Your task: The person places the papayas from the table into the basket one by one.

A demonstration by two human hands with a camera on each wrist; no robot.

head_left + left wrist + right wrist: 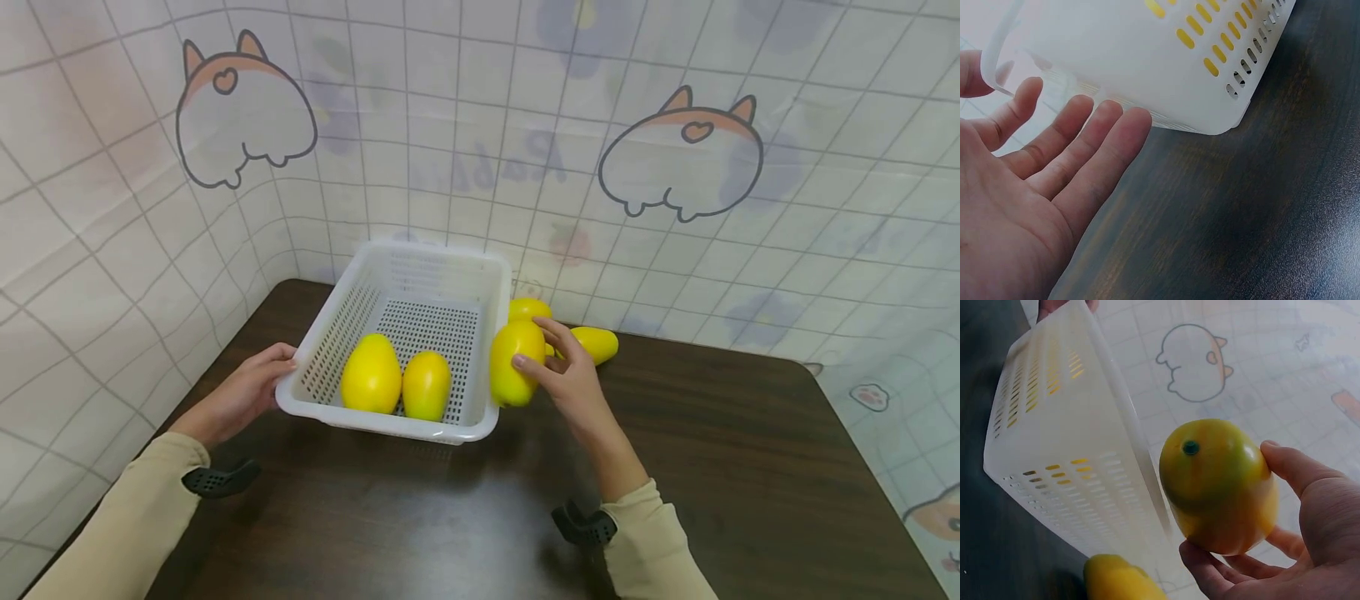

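A white perforated plastic basket (pixel 405 428) is in the middle of the head view, with two yellow mangoes (pixel 371 375) lying at its near end. My left hand (pixel 251 387) holds its left rim; in the left wrist view the fingers (pixel 1116 140) extend along the basket's outer side. Just outside the right rim, my right hand (pixel 573 379) grips another mango (pixel 516 362) between thumb and fingers. The right wrist view shows this mango's green stem spot (pixel 1191 448) and the basket wall (pixel 1066 437) beside it.
Behind the right hand, more yellow mangoes (pixel 596 343) lie on the dark wooden table (pixel 750 467), partly hidden by the hand and the held mango. A white grid-patterned cloth (pixel 465 125) with cartoon prints hangs behind the table and along its sides.
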